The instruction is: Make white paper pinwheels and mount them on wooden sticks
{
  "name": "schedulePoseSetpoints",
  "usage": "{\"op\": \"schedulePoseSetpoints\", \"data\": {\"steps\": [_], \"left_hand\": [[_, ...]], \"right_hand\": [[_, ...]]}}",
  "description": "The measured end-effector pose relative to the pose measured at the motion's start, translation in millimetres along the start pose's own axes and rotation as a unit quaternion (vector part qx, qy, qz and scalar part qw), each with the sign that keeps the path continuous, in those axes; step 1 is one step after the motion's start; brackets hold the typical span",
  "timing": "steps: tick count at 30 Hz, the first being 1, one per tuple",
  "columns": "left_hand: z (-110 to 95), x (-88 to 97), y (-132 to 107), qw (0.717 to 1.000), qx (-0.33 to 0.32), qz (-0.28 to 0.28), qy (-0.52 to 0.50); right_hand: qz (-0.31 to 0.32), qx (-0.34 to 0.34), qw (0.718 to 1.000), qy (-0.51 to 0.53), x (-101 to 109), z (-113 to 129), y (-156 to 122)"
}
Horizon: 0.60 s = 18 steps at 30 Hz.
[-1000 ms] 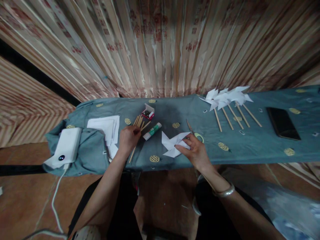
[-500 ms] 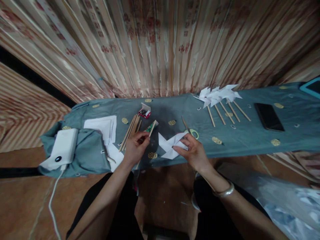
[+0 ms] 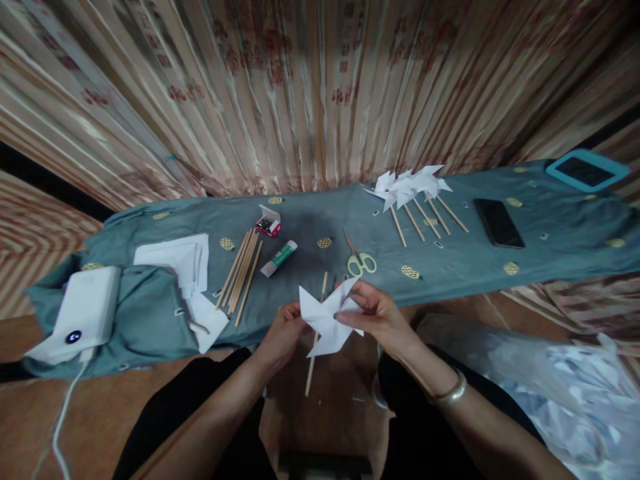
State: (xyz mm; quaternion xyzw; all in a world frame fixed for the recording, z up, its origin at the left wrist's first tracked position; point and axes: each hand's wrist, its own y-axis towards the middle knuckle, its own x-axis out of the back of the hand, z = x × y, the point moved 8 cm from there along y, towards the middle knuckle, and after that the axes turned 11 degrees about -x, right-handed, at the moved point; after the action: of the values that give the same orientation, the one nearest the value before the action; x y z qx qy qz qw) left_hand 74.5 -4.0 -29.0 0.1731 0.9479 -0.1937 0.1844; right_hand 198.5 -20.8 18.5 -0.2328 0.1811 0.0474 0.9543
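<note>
My right hand [image 3: 376,316] pinches a white folded paper pinwheel [image 3: 325,319] at the near edge of the blue cloth table [image 3: 450,267]. Behind the paper my left hand [image 3: 283,331] grips a thin wooden stick [image 3: 314,347] that pokes out above and below the pinwheel. Both hands meet over my lap, just in front of the table. The left fingers are partly hidden by the paper.
On the cloth lie a bundle of wooden sticks [image 3: 242,268], a glue stick [image 3: 279,258], a small red box [image 3: 269,223], yellow scissors [image 3: 359,257], white paper sheets [image 3: 175,257], finished pinwheels [image 3: 410,187], a black phone [image 3: 498,223], a white power bank [image 3: 83,312] and a teal-framed tablet [image 3: 586,170].
My left hand lifted one stick from the bundle and carried it right behind the pinwheel. My right hand raised the pinwheel off the cloth toward me. The camera view shifted.
</note>
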Motion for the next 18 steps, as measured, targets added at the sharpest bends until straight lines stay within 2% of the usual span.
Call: {"op": "schedulePoseSetpoints", "data": {"steps": [3, 7, 12, 16, 18], "left_hand": [[3, -8.5, -3, 0.999, 0.021, -0.011, -0.021], [7, -8.0, -5, 0.998, 0.035, -0.037, -0.043], [14, -4.4, -6, 0.995, 0.047, -0.03, -0.088], [17, -2.1, -13, 0.988, 0.063, -0.066, -0.125], [18, -3.8, -18, 0.985, 0.067, -0.075, -0.141]], "right_hand": [[-0.007, 0.013, 0.999, -0.039, 0, -10, 4], [-0.063, 0.038, 0.982, -0.174, 5, -14, 0], [-0.151, 0.114, 0.923, -0.335, 3, 5, -18], [-0.193, 0.174, 0.871, -0.416, -2, 16, -27], [-0.207, 0.183, 0.855, -0.44, -1, 16, -28]]}}
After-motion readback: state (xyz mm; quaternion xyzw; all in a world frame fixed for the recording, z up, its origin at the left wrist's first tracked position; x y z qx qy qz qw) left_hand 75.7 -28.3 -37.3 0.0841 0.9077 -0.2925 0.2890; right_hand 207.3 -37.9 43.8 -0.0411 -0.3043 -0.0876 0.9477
